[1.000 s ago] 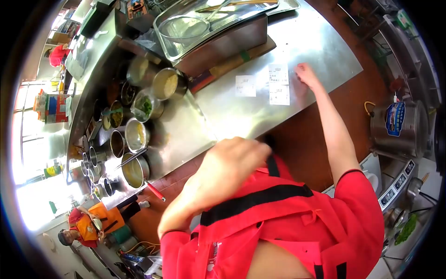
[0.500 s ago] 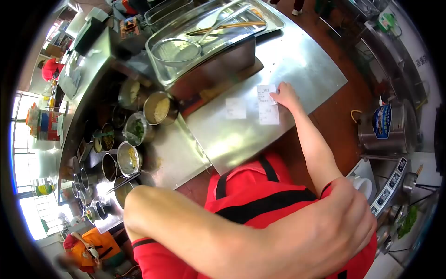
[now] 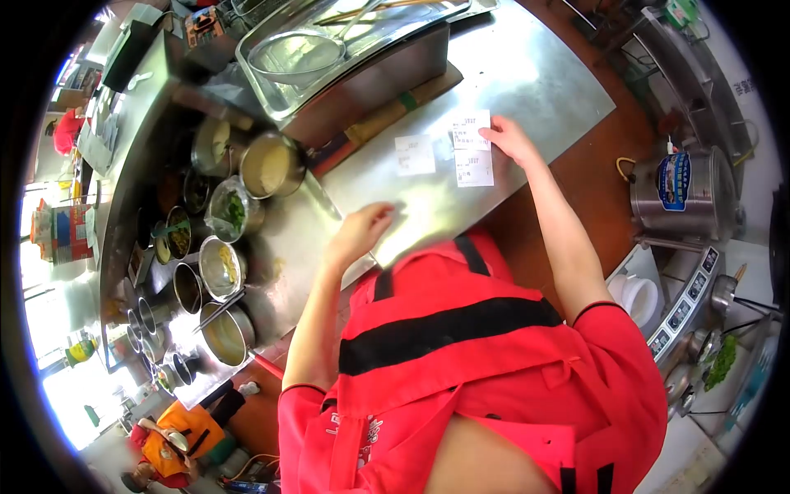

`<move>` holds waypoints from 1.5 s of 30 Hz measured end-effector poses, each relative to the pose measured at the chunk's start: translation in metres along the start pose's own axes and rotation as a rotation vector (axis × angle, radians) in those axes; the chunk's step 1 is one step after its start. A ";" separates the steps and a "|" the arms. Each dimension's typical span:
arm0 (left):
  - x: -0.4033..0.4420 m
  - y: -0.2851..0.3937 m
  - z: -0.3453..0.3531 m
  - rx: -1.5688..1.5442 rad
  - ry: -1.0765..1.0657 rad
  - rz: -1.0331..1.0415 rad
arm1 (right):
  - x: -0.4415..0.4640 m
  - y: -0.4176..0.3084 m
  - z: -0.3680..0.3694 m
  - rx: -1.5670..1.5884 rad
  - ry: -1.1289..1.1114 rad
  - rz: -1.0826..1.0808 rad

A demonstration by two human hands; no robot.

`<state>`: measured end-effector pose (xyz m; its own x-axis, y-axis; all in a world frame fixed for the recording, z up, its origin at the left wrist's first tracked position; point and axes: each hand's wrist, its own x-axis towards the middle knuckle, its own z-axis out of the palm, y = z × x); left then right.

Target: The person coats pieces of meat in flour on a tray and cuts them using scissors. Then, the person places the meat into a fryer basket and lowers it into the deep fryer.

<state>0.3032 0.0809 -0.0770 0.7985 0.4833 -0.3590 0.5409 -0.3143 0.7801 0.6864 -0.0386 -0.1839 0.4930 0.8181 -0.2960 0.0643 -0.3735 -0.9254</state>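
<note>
Three white printed slips lie on the steel table: one at the left (image 3: 415, 156), an upper right one (image 3: 471, 130) and a lower right one (image 3: 473, 168). My right hand (image 3: 511, 140) pinches the right edge of the upper right slip between thumb and fingers. Over the table's near edge, my left hand (image 3: 364, 231) hangs with fingers curled together, below the left slip, and nothing shows in it.
Steel pots and bowls of food (image 3: 222, 267) crowd the left of the table (image 3: 559, 90). Behind stands a metal tray (image 3: 280, 90) with a strainer. A large steel pot (image 3: 687, 193) is at right. Another person in an orange vest (image 3: 188, 432) is at lower left.
My left hand has swung from in front of my body out to the table edge. My right hand has moved left from beside the slips onto the upper right one.
</note>
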 end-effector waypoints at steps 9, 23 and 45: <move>0.025 -0.003 0.006 -0.464 0.194 -0.014 | -0.054 -0.096 0.091 0.258 -0.542 -0.026; -0.028 -0.073 0.000 -1.285 0.109 -0.191 | -0.001 -0.042 0.147 -0.936 0.054 -0.551; -0.012 -0.108 0.040 -1.040 0.171 -0.315 | 0.013 -0.118 0.338 -0.358 -0.541 -0.261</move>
<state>0.2459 0.0759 -0.1775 0.5732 0.5531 -0.6046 0.1631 0.6460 0.7457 0.3921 0.1638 -0.1586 -0.0725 0.9689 -0.2367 0.4493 -0.1801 -0.8750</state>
